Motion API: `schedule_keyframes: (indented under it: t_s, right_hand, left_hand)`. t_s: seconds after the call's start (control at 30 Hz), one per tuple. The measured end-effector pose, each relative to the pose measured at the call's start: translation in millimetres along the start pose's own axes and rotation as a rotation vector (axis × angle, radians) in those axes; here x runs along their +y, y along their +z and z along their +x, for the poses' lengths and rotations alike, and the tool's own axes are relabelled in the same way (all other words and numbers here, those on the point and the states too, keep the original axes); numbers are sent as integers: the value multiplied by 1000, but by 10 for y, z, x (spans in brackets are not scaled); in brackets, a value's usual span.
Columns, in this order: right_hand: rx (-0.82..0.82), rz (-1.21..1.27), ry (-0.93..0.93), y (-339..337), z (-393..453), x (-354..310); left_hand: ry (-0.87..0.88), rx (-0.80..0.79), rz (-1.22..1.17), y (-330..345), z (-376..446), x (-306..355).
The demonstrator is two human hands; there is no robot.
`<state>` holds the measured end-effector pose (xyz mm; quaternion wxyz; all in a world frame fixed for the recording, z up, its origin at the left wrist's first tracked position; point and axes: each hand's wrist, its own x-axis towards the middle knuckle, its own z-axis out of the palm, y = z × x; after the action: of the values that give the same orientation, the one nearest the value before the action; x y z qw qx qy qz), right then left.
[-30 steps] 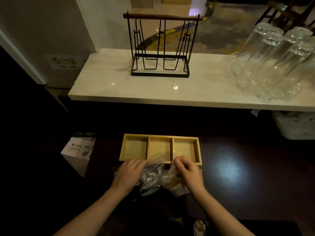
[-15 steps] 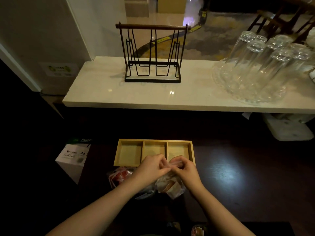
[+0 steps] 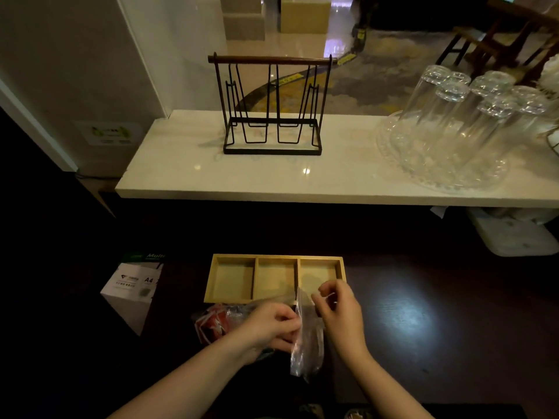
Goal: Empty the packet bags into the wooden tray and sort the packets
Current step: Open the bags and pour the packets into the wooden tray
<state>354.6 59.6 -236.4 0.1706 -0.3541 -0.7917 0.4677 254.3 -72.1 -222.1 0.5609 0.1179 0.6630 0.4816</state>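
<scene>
Wooden tray sits on the dark table, well back from its near edge. Three compartments; all three show bare wood. No packet in the tray yet.

Clear plastic bag is held up just in front of the tray's near rim, below the right compartment. Left hand pinches the bag's left side partway up; right hand pinches the top edge, fingers curled tight on the film. The two grips sit slightly apart, which reads as the mouth being pulled open. Contents of this bag cannot be made out; it hangs fairly flat.

Second bag with red packets lies on the table left of the hands, touching or just short of the tray's near rim. Still looks full.

Judgement: task at its start. Opening of the first bag in hand; emptying, the second bag, and all sorting remain.

Beyond: marble counter carries a wire rack and upturned glasses. A4 paper box off the table's left edge.
</scene>
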Motion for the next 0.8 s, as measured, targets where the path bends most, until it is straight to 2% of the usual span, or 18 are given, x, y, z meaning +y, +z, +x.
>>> schedule_keyframes:
  t_s: [0.07,0.13,0.17,0.3,0.43,0.67,0.8]
  right_hand:
    - [-122,42,-13,-11,-96,-51]
    - [-320,82,28,25,-238,-103]
    - [-357,85,53,44,-289,-109]
    - [-366,93,100,27,-284,-103]
    - [-427,-3,31,-33,-235,-133]
    - [-412,-47,122,-182,-138,-167]
    - [-402,-45,95,-106,-194,-187]
  left_hand:
    - [-4,26,-125,43,-7,-30]
    - [-22,68,-149,102,-9,-56]
    - [-35,82,-152,125,-9,-72]
    - [-84,84,-216,135,-6,-124]
    - [-111,37,-308,86,-3,-164]
    - [-105,31,-329,98,-4,-156]
    - [-81,62,-311,117,-8,-133]
